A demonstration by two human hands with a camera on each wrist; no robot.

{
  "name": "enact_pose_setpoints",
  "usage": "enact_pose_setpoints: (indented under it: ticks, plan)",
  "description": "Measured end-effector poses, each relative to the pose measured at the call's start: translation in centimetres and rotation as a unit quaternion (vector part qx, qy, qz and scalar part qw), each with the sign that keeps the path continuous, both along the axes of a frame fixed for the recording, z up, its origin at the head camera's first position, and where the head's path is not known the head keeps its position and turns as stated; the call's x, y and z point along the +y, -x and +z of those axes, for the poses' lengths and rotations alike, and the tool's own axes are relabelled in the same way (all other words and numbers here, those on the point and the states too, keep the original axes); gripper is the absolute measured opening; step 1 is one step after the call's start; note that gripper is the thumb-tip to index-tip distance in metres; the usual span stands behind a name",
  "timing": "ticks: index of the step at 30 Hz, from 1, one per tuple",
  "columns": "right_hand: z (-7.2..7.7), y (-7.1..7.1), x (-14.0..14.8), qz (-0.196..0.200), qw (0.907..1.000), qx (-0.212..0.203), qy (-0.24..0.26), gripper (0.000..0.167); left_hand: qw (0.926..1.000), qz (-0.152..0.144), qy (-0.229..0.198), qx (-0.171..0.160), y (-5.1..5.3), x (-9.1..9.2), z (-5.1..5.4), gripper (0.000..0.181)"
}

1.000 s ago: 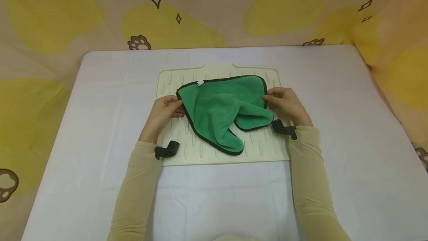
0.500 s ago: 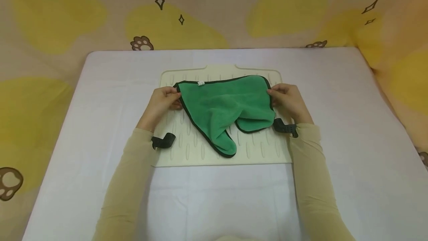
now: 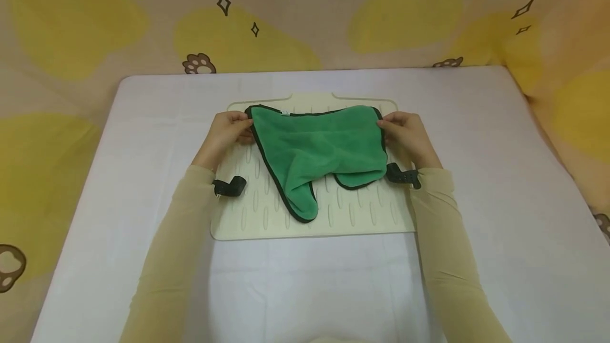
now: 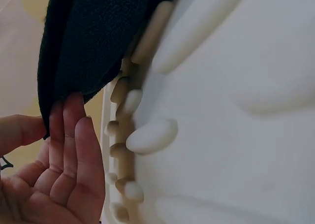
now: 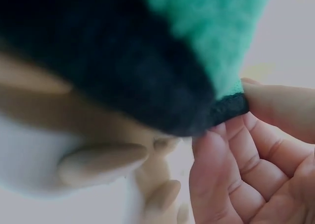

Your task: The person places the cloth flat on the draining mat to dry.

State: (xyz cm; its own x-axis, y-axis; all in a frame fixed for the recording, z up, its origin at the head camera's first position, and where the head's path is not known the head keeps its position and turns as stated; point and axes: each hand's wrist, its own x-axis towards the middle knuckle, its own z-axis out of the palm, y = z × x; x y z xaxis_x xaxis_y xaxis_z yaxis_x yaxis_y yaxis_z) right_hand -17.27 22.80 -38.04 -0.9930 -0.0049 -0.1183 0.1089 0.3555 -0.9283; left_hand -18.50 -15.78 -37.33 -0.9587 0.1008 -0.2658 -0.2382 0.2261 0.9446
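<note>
A green cloth [image 3: 329, 142] with a black border hangs between my two hands, its lower folds drooping over a cream ridged mat [image 3: 267, 216]. My left hand [image 3: 224, 134] pinches its upper left edge; in the left wrist view, thumb and fingers of that hand [image 4: 64, 160] meet on the dark underside of the cloth [image 4: 93, 42]. At the upper right edge, my right hand [image 3: 407, 134] pinches the border. The right wrist view has the right hand [image 5: 251, 160] with its thumb and fingertips on the black trim [image 5: 229, 110].
The mat lies on a table with a white cover [image 3: 310, 290]. Behind the table hangs a yellow and beige patterned fabric [image 3: 295, 4]. Each wrist wears a black strap with a small device, the left one [image 3: 231, 187] and the right one [image 3: 402, 175].
Both hands have moved toward the far edge, the left one also a little outward. The cloth is stretched wider along its top, and its lower left fold has shifted left.
</note>
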Motion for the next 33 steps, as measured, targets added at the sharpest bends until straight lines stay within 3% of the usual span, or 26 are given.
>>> enact_pose_setpoints:
  ticks: [7, 13, 17, 19, 22, 27, 33]
  plan:
    - [0.1, 0.2, -0.3, -0.029, 0.9981, 0.018, 0.051, 0.01, 0.999, 0.041, -0.006, 0.015, 0.4, 0.1, -0.3, 0.022]
    - [-0.1, 0.4, -0.6, -0.044, 0.9959, 0.046, 0.064, 0.01, 0.9976, 0.062, -0.017, 0.027, 0.9, 0.0, -0.1, 0.017]
    - [-0.4, 0.2, -0.8, -0.042, 0.9968, 0.03, 0.062, 0.017, 0.9975, 0.066, -0.025, 0.01, 1.4, 0.1, -0.1, 0.017]
    - [-0.7, 0.1, -0.7, -0.039, 0.9978, 0.011, 0.052, 0.019, 0.9984, 0.056, -0.01, -0.006, 1.5, 0.1, -0.1, 0.023]
    - [-0.8, -0.2, -0.7, -0.032, 0.9991, -0.013, 0.023, 0.022, 0.9988, 0.017, 0.037, -0.025, 1.1, 0.2, 0.0, 0.034]
    - [-0.4, -1.1, -0.4, -0.001, 0.9985, -0.038, -0.039, 0.028, 0.9935, -0.056, 0.092, -0.037, -0.8, 0.0, 0.5, 0.042]
    - [-0.3, -2.6, 0.3, 0.025, 0.996, -0.071, -0.048, 0.034, 0.9888, -0.123, 0.06, -0.061, -4.1, -0.2, 0.5, 0.038]
